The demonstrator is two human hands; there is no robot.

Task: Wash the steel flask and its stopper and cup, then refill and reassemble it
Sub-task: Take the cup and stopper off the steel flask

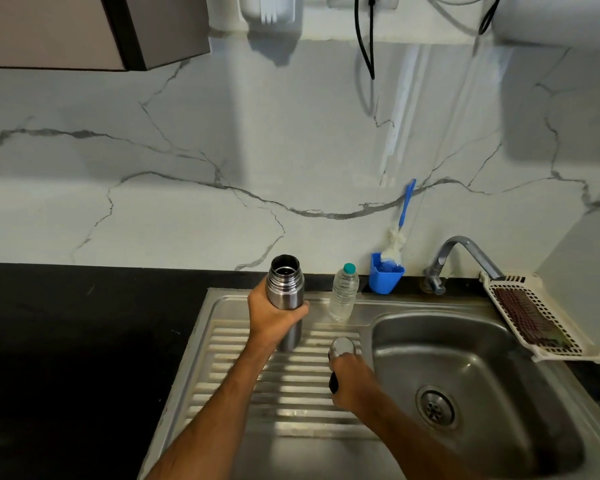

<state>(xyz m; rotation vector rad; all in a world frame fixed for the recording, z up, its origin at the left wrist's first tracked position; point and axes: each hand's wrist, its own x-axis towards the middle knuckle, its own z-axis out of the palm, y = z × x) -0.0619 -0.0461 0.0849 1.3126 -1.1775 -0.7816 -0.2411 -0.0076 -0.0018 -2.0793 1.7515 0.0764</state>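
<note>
The steel flask (285,289) stands upright on the ribbed drainboard (291,393), its mouth open with no stopper in it. My left hand (274,315) grips its body around the middle. My right hand (352,381) is over the drainboard just left of the sink basin and holds the steel cup (342,348), which points away from me. A dark piece (333,382) shows under my right palm; I cannot tell whether it is the stopper.
A small clear water bottle (343,292) with a teal cap stands behind the drainboard. A blue holder (385,277) with a bottle brush (400,223) sits by the wall. The tap (465,254) reaches over the sink basin (465,375). A white basket (534,313) lies at right.
</note>
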